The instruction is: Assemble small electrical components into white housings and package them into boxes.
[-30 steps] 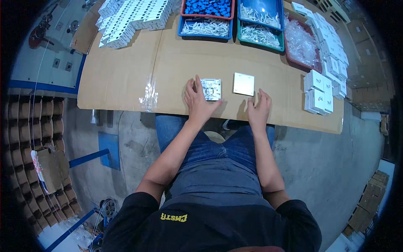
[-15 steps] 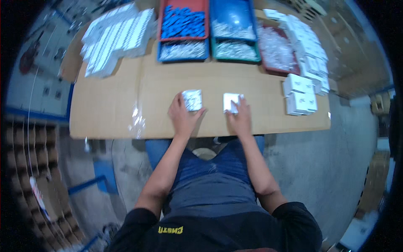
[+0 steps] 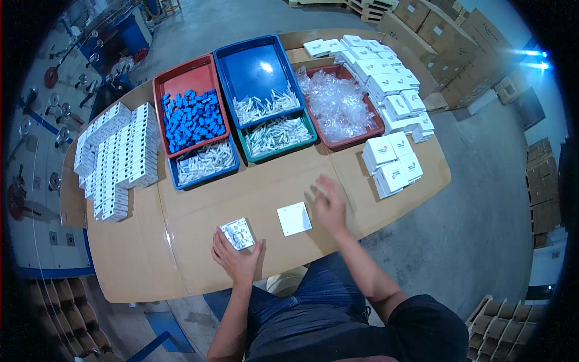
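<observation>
My left hand point(image 3: 237, 259) spans a square white case point(image 3: 240, 233) on the cardboard tabletop, fingers along its left side and thumb at its lower right corner. The upper face of the case shows uneven grey and silvery detail that I cannot make out. To its right a flat square white plate point(image 3: 294, 219) lies untouched, with small dark marks near its corners. My right hand point(image 3: 330, 207) is raised just right of the plate. It is blurred, but its fingers look apart and nothing shows in them.
Beyond my hands stand a red tray of blue parts point(image 3: 194, 120), blue and green trays of small whitish pieces point(image 3: 277, 136), and a red tray of clear plastic bags point(image 3: 341, 105). White boxes point(image 3: 393, 163) are stacked at the right. Rows of white units point(image 3: 123, 151) stand at the left.
My right hand has let go of the white plate and lifted away to the right. My left hand stays at the case. The view has tilted and now takes in more of the far side.
</observation>
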Available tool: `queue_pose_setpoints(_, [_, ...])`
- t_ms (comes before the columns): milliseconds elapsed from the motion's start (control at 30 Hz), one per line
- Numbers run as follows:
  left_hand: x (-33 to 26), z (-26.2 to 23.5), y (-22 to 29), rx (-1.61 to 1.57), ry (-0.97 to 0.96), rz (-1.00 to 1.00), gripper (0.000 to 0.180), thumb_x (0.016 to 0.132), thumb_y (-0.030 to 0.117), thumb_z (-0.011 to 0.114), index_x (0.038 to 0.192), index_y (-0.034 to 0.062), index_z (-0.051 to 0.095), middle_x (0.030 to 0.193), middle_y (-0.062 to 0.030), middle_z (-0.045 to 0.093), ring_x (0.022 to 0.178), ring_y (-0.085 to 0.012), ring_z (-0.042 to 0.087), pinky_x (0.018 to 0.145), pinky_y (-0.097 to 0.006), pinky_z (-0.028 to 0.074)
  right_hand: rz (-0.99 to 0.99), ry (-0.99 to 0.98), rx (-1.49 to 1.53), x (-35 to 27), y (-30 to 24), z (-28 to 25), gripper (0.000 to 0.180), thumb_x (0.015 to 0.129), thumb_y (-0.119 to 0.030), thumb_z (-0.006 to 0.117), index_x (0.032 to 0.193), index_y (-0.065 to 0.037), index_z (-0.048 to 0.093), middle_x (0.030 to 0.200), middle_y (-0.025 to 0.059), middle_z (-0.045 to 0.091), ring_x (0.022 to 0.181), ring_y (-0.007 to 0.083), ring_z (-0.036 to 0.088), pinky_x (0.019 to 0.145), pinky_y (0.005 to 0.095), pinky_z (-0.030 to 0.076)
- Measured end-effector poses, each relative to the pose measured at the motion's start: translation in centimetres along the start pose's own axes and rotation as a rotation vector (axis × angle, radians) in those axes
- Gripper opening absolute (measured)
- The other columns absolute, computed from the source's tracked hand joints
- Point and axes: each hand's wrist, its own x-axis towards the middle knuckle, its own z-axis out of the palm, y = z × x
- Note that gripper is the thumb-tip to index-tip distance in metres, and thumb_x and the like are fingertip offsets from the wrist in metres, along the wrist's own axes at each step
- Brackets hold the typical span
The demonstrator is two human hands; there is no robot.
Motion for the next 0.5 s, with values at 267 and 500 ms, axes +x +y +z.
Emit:
queue_pose_setpoints(267, [0.5,0.0,-0.1,-0.013,-0.050,-0.012,0.123,0.066,0.054,0.087,0.155,-0.0030,0.024,0.149,-0.0247,0.038,0.142,-0.0403,0.032,0.118,-0.055,0.019,-0.216,0.136,-0.412,31.5,6.0,-1.6,0.023,0.086,-0.008,0.061,0.106,-0.001,0.071,0.106,0.0246,0.069,0.103,0.0419,0.066,0.091,0.0471,0.052])
queue_pose_setpoints(500, [0.7,0.2,-0.4,0.034,-0.056,-0.014,0.121,0.064,0.052,0.089,0.153,-0.0021,0.028,0.148,-0.0250,0.038,0.140,-0.0398,0.034,0.116,-0.057,0.022,-0.170,0.017,-0.768,46.2,14.9,0.0,0.022,0.086,-0.008,0.060,0.102,-0.003,0.074,0.097,0.0251,0.071,0.094,0.0425,0.069,0.086,0.0486,0.054])
